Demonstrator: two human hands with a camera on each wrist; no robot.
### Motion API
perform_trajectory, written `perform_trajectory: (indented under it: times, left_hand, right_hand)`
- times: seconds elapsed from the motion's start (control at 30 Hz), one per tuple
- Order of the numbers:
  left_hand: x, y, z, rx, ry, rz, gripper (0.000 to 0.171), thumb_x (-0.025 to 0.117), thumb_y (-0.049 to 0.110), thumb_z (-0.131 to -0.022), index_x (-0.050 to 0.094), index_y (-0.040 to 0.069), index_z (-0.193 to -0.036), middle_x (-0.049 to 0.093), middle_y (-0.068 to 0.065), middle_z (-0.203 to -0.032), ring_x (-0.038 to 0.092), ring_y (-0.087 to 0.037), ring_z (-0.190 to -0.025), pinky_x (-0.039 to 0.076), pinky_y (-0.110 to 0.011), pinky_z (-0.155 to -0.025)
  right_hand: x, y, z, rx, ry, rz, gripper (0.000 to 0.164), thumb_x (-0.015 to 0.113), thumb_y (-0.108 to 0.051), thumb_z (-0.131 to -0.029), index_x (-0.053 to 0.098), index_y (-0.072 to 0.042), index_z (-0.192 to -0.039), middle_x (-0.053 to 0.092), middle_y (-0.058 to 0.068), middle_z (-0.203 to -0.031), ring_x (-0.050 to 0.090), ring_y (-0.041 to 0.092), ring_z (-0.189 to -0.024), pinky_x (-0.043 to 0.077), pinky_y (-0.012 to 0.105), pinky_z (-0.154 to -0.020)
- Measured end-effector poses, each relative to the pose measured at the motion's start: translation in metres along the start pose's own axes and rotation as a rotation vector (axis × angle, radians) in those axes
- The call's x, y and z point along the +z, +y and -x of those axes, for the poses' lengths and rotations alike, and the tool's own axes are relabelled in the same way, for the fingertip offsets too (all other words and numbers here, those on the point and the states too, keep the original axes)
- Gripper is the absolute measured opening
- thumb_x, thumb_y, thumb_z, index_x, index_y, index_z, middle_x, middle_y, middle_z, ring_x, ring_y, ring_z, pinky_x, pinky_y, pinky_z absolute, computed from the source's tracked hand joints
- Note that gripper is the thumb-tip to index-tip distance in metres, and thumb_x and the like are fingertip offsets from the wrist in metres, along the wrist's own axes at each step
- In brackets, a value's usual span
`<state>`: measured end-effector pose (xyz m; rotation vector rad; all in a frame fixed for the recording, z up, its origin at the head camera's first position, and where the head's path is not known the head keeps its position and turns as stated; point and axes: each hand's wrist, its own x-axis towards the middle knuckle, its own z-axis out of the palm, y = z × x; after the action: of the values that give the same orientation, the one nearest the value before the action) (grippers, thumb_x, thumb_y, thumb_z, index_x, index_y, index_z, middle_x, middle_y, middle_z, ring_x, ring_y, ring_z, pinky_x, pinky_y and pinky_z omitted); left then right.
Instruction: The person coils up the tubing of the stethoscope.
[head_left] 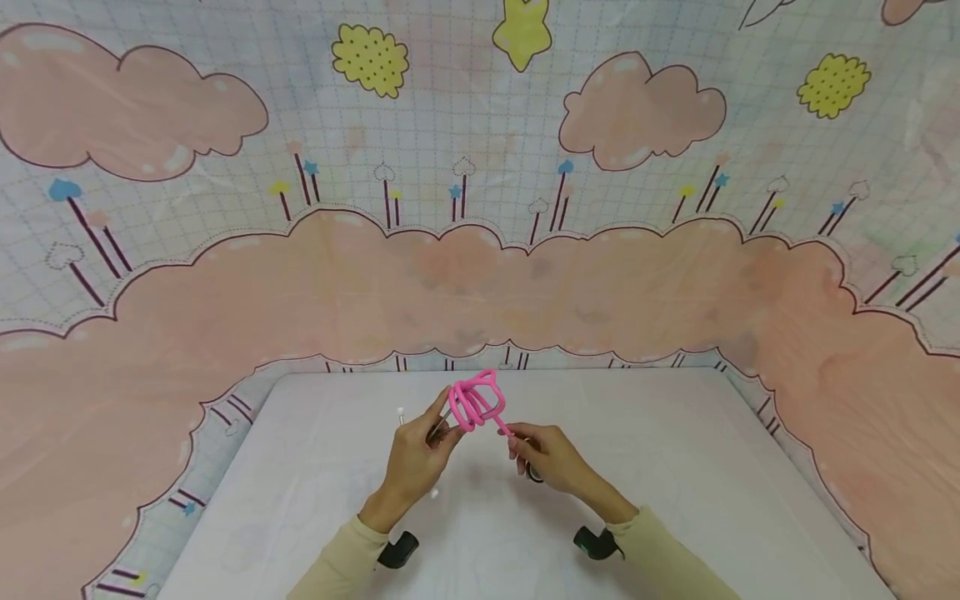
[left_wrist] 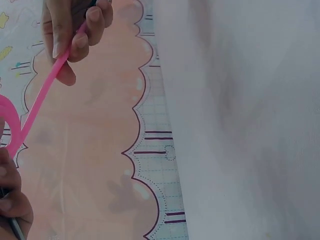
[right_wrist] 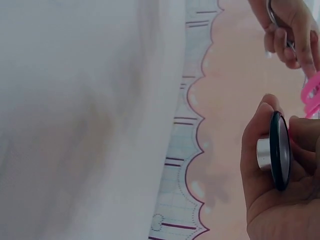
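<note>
A stethoscope with pink tubing (head_left: 467, 410) is held above the table, its tubing wound into several loops. My left hand (head_left: 415, 454) grips it at the metal ear tubes (head_left: 441, 423), beside the coil. One white ear tip (head_left: 401, 412) sticks up behind that hand, and another ear tip (head_left: 434, 494) shows below it. My right hand (head_left: 551, 457) pinches the tubing's end between thumb and fingers. Its chest piece (right_wrist: 282, 150), dark-rimmed and round, lies against the right palm. In the left wrist view, the tubing (left_wrist: 42, 97) runs straight between both hands.
Under the hands lies a white table (head_left: 300, 492). A patterned cloth (head_left: 525, 292) with clouds and stars hangs behind it and along its sides. Black wrist-worn devices (head_left: 397, 550) sit at both sleeves.
</note>
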<state>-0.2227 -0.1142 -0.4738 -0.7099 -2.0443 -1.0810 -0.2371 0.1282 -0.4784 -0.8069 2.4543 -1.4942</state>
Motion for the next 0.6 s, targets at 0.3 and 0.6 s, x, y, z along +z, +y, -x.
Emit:
perform_trajectory:
  times: [0.3, 0.6]
  left_hand:
    - [0.001, -0.005, 0.003, -0.020, 0.006, -0.077, 0.065, 0.083, 0.005, -0.076, 0.056, -0.001, -0.136, 0.053, 0.003, -0.061, 0.037, 0.001, -0.056, 0.032, -0.011, -0.052]
    - [0.000, -0.004, 0.003, -0.035, 0.003, -0.138, 0.066, 0.084, 0.009, -0.076, 0.057, 0.001, -0.136, 0.054, 0.004, -0.063, 0.040, 0.001, -0.057, 0.035, -0.012, -0.053]
  right_hand:
    - [0.011, -0.010, 0.012, -0.071, 0.003, 0.152, 0.036, 0.057, -0.012, -0.100, 0.057, 0.003, -0.132, 0.067, 0.012, -0.085, 0.057, 0.001, -0.062, 0.046, 0.018, -0.053]
    - [0.016, -0.029, 0.023, -0.087, 0.016, 0.258, 0.037, 0.059, -0.011, -0.098, 0.058, -0.001, -0.133, 0.067, -0.005, -0.082, 0.053, -0.003, -0.062, 0.045, 0.017, -0.054]
